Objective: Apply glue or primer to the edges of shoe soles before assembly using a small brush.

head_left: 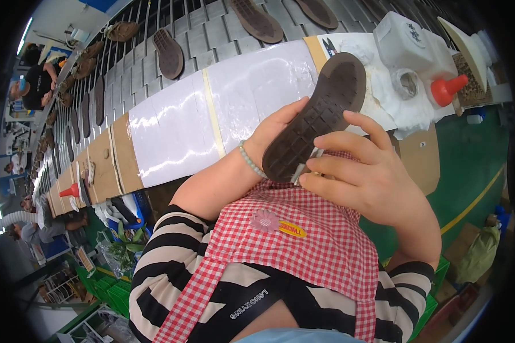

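Observation:
A dark brown shoe sole (326,97) with a gridded face is held up at a slant in front of my apron. My left hand (277,130) grips its left edge, the thumb along the side and the other fingers hidden behind. Over the sole's lower right side is my right hand (363,174), its fingers curled and the index fingertip at the edge. Between its fingers shows a small whitish thing (297,172), mostly covered, whose kind I cannot make out.
Beyond the paper-covered bench (171,123) runs a slatted conveyor (212,51) with several soles, among them a brown sole (169,54). To the right stand a white plastic jug (403,43), a glass jar (405,84) and a red nozzle (449,90). A co-worker (37,86) is far left.

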A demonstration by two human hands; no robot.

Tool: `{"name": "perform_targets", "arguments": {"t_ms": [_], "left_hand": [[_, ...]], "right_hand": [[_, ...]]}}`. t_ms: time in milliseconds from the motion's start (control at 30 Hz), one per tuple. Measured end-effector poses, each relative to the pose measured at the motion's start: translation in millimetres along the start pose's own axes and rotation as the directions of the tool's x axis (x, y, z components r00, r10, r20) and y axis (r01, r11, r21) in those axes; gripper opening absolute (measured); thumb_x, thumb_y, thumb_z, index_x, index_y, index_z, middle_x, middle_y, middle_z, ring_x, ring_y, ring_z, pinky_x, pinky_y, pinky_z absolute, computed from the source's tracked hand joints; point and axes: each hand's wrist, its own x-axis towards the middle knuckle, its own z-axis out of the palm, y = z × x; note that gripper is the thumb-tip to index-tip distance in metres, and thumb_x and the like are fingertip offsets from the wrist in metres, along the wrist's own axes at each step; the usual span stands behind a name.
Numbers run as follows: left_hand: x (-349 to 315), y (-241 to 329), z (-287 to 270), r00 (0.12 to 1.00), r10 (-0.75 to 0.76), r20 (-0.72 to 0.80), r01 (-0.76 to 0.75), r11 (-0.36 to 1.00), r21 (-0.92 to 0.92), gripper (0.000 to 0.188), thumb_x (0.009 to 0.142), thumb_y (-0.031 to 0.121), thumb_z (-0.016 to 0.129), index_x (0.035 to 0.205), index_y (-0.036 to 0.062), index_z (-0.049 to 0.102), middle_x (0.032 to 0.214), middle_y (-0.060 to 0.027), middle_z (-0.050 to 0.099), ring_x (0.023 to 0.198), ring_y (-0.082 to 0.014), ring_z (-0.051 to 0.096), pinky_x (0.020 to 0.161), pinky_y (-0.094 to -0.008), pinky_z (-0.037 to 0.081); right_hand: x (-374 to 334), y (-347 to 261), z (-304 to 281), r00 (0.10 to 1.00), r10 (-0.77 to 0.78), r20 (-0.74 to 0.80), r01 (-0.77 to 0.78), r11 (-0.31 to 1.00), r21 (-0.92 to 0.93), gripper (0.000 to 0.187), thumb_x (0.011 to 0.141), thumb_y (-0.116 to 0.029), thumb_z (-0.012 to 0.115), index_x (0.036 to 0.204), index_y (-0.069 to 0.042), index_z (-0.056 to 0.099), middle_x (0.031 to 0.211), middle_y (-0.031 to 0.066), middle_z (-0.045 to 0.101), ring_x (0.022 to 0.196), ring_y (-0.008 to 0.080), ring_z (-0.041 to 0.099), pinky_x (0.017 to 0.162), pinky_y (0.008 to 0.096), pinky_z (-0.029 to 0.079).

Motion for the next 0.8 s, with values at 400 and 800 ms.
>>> {"name": "perform_targets", "arguments": {"t_ms": [400, 800], "left_hand": [[4.0, 7.5, 7.2, 0.984, 0.173, 0.042, -0.175, 0.984, 0.037, 0.062, 0.105, 0.048, 0.038, 0.149, 0.0033, 0.043, 0.149, -0.0327, 0.041, 0.124, -0.0486, 0.056, 0.108, -0.0543, 0.045], [3.2, 3.1, 9.2, 0.974, 0.184, 0.134, -0.172, 0.981, -0.093, 0.058, 0.107, 0.042, 0.033, 0.149, 0.0033, 0.041, 0.149, -0.0218, 0.045, 0.138, -0.0420, 0.043, 0.113, -0.0566, 0.041]], "right_hand": [[-27.9, -3.2, 23.9, 0.832, 0.461, -0.310, -0.416, 0.887, 0.202, 0.048, 0.065, -0.013, 0.089, 0.109, -0.004, 0.069, 0.102, 0.0092, 0.070, 0.102, 0.0312, 0.064, 0.097, 0.0462, 0.047], [-29.7, -0.2, 30.1, 0.802, 0.521, -0.293, -0.461, 0.851, 0.252, 0.044, 0.068, -0.007, 0.084, 0.107, -0.004, 0.065, 0.094, 0.0065, 0.067, 0.091, 0.0240, 0.064, 0.105, 0.0520, 0.043]]}}
